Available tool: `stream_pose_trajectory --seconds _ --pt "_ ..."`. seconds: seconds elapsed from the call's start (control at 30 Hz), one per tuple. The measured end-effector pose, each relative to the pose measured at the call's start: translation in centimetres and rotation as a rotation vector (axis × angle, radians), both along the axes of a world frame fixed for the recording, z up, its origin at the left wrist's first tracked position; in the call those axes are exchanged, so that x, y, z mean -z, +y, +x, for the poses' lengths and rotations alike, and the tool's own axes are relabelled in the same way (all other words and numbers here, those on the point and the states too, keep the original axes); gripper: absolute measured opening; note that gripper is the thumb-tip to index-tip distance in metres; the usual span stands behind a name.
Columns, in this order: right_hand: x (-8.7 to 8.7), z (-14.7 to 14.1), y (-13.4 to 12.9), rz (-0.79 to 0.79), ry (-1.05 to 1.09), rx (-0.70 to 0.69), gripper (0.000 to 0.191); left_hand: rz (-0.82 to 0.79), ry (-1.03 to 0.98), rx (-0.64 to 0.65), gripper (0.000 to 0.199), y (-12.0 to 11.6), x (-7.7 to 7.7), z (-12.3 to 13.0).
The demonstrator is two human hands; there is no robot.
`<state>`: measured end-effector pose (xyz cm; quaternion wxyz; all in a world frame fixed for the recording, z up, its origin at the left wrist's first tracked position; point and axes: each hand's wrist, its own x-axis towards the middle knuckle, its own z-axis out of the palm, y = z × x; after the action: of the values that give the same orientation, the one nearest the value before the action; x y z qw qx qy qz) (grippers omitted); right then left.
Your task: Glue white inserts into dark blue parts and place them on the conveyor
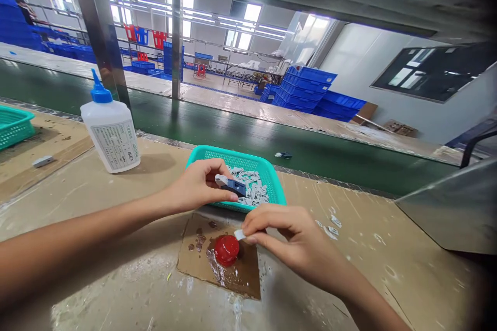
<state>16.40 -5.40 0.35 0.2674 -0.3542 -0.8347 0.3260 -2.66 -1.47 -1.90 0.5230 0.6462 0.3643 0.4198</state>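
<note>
Left hand (198, 186): pinching blue-and-white plastic block (233, 186) | Right hand (293, 238): pinching small white plastic piece (239, 235) | Risk: loose pinch drops piece onto glossy red dome (227, 250)

Bare left hand (196, 186), bare right hand (291, 235), slim forearms (77, 232)

Factory hall, looking across: green conveyor belt (248, 137), steel post (176, 41), stacked blue plastic crates (306, 88), bright windows (252, 13), ceiling strip lights (236, 21), dark board (435, 72) on white wall (349, 57).
</note>
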Motion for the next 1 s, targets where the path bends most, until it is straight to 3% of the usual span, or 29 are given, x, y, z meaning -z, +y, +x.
stream_pose_trajectory --seconds 0.2,0.33,0.5,0.63,0.83,1.0 --pt "0.6 0.6 0.9 -0.037 0.422 0.311 0.009 0.122 0.066 0.041 0.023 -1.3 -0.1 0.6" --pt "1.7 0.5 1.4 -0.171 0.516 0.33 0.009 0.169 0.088 0.038 0.026 -1.8 0.1 0.9" --pt "1.7 0.1 1.3 -0.248 0.559 0.322 0.01 0.173 0.095 0.026 0.029 -1.9 0.2 1.0" --pt "1.4 0.0 1.2 -0.168 0.47 0.325 0.008 0.135 0.077 0.024 0.03 -2.0 0.1 1.1" --pt "0.8 -0.3 0.4 -0.021 0.371 0.3 0.014 0.231 0.097 0.006 0.026 -2.6 0.0 1.1" --pt "1.0 -1.0 -0.8 0.246 0.222 0.264 0.024 0.114 -0.029 -0.061 0.021 -2.6 -0.6 1.2"
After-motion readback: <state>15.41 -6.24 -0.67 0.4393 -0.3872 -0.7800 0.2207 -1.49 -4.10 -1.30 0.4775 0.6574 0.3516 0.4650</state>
